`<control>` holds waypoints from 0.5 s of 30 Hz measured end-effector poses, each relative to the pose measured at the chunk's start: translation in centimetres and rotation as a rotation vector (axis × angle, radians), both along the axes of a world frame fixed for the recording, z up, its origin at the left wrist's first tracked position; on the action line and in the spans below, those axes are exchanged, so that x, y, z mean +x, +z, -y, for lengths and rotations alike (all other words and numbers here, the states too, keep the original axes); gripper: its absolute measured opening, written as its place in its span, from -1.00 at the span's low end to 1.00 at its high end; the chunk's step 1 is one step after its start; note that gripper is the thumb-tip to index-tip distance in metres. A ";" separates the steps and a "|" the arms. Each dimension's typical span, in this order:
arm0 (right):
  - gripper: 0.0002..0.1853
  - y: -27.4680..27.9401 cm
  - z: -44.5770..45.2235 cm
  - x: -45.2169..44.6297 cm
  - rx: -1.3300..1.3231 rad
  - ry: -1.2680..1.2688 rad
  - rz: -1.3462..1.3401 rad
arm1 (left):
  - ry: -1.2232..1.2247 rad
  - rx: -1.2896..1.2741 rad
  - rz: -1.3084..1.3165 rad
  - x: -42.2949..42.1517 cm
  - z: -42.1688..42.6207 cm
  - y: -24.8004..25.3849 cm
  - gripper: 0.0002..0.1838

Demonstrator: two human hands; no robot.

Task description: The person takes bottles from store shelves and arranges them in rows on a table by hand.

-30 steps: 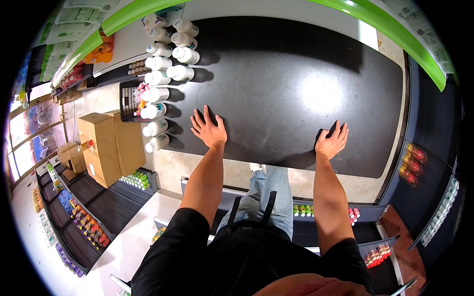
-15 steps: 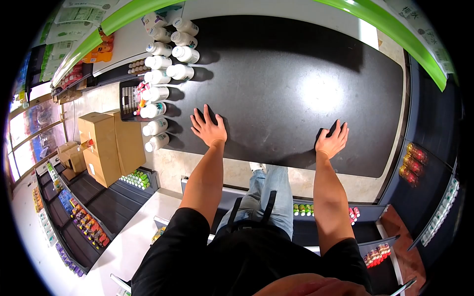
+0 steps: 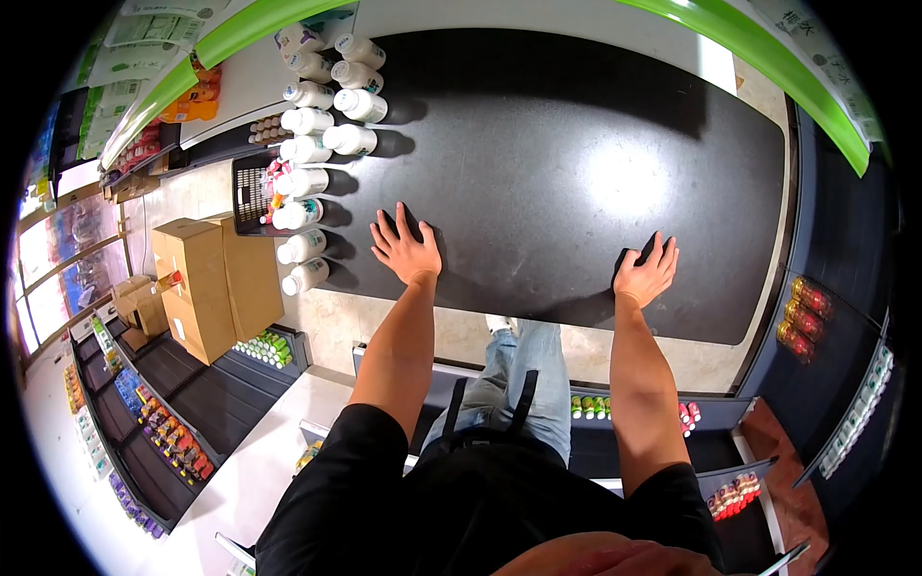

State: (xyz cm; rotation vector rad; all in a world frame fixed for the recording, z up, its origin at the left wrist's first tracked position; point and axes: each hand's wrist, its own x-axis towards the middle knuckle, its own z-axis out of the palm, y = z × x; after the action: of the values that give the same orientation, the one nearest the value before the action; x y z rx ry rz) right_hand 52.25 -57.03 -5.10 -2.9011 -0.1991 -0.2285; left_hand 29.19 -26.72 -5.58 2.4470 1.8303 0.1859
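Note:
My left hand (image 3: 408, 252) lies on the black tabletop (image 3: 519, 173) with its fingers spread, holding nothing. To its left, several white bottles (image 3: 305, 182) with white caps stand in two uneven rows along the table's left edge. The nearest of them, a white bottle (image 3: 305, 276) at the front left, is apart from my fingers. My right hand (image 3: 646, 276) rests near the front right part of the same tabletop, fingers stretched out and thumb apart, also with nothing in it.
Left of the table are a black basket (image 3: 252, 197) with red items and large cardboard boxes (image 3: 216, 283). Shelves with packaged goods (image 3: 173, 437) stand at the lower left. On the right is a dark shelf with red-gold packs (image 3: 805, 320). A green-edged shelf (image 3: 768, 48) curves overhead.

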 end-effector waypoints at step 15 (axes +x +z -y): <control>-0.44 0.0 0.0 0.0 -0.013 -0.007 -0.017 | -0.008 0.015 -0.005 -0.1 0.0 -0.1 -0.38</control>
State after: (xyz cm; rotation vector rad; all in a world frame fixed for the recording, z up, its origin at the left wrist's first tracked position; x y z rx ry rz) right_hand 52.27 -57.06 -5.14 -2.9164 -0.1884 -0.2043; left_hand 29.13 -26.69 -5.67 2.4669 1.8276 0.1942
